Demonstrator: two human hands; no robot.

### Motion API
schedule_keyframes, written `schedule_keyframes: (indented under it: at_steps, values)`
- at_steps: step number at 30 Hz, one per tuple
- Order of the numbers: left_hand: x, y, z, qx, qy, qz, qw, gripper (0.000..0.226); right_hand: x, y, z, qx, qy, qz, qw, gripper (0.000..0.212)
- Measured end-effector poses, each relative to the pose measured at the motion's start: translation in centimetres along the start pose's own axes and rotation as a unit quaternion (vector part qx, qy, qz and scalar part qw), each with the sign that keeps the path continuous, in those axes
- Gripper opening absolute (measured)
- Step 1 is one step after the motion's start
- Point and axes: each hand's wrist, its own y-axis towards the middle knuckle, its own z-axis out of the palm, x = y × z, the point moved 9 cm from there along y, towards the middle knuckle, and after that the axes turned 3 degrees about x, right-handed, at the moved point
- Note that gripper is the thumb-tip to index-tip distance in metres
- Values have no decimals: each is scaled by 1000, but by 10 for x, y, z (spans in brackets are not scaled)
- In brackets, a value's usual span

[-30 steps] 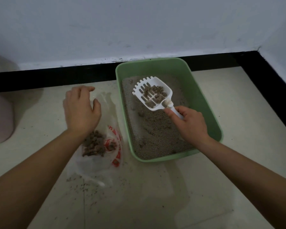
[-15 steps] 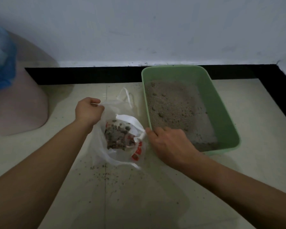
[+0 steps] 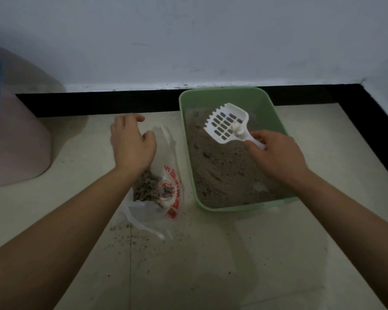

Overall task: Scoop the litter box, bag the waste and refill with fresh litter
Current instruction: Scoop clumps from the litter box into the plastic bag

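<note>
Litter box (image 3: 222,96), where does it sit?

On the floor (image 3: 188,265), under and just beyond the right hand (image 3: 276,153), well to the right of the left hand (image 3: 130,146). Grey-brown litter (image 3: 222,171) covers its bottom.

What has the right hand got?

Its fingers are curled round the handle of the white scoop (image 3: 227,124). The slotted blade sticks out past the fingertips, over the litter, and a pale lump (image 3: 236,128) clings to it where the handle begins.

And the left?

It hangs palm down with the fingers loosely bent and nothing in them. Right under it, and running back beneath the wrist, lies the plastic bag (image 3: 143,213) with red print. I cannot tell whether the thumb touches the plastic.

Anything in the bag?

A heap of dark clumps (image 3: 146,189), just beside the left wrist, between the two arms.

What else?

Loose grains (image 3: 130,238) are scattered on the floor near the left forearm. A pink rounded object (image 3: 14,148) stands far out to the left of that hand.
</note>
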Motion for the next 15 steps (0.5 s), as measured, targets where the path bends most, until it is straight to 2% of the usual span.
schedule_keyframes:
  at_steps: [4, 7, 10, 13, 15]
  values:
    - [-27, -10, 42, 72, -60, 19, 995, 37, -36, 2, 2, 97, -72, 58, 991, 30]
    - [-30, -19, 78, 143, -58, -24, 988, 49, -55, -3, 15, 187, -90, 82, 975, 31]
    - [-24, -24, 106, 184, -64, -76, 978, 57, -72, -5, 30, 224, -92, 95, 966, 34]
    - [-27, -25, 121, 196, -48, -57, 978, 48, -87, -9, 51, 232, -47, 122, 964, 38]
    - [-30, -25, 122, 173, -37, -40, 983, 36, -93, -11, 65, 246, -23, 133, 960, 35]
